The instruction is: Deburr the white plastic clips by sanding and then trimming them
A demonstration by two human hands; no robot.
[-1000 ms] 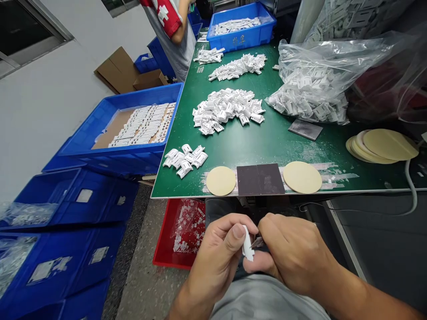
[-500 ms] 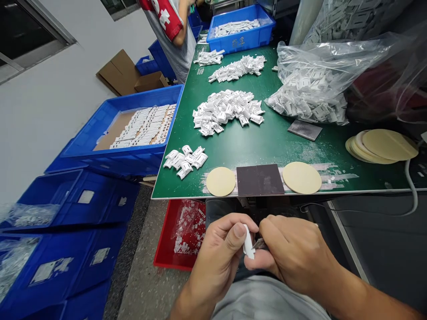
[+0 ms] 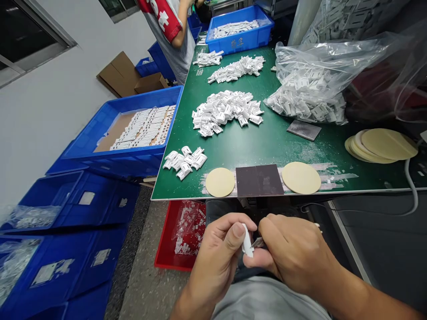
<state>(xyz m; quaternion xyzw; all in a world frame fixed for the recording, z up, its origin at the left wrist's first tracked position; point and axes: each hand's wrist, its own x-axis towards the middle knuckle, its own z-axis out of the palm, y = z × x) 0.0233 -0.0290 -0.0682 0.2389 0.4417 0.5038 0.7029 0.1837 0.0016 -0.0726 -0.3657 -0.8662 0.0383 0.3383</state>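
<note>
My left hand (image 3: 220, 251) pinches a small white plastic part (image 3: 247, 242) between thumb and fingers, holding it upright above my lap. My right hand (image 3: 293, 249) is closed around a thin metal blade (image 3: 258, 242), most of it hidden in the fist. The blade's tip meets the edge of the part, and my right thumb lies just below it. On the near table edge beyond my hands are a dark square pad (image 3: 259, 180) and two pale round discs, a left disc (image 3: 220, 182) and a right disc (image 3: 301, 178).
White parts lie in a small pile (image 3: 185, 162) and a larger pile (image 3: 227, 111) on the green table (image 3: 233, 149). A clear bag (image 3: 307, 93) of parts and stacked discs (image 3: 383, 146) are at right. Blue crates (image 3: 110, 162) stand left, a red bin (image 3: 163, 249) below. Another person (image 3: 173, 40) stands behind.
Almost nothing differs. The view has shifted very slightly, and both hands keep the same hold with the blade against the white part.
</note>
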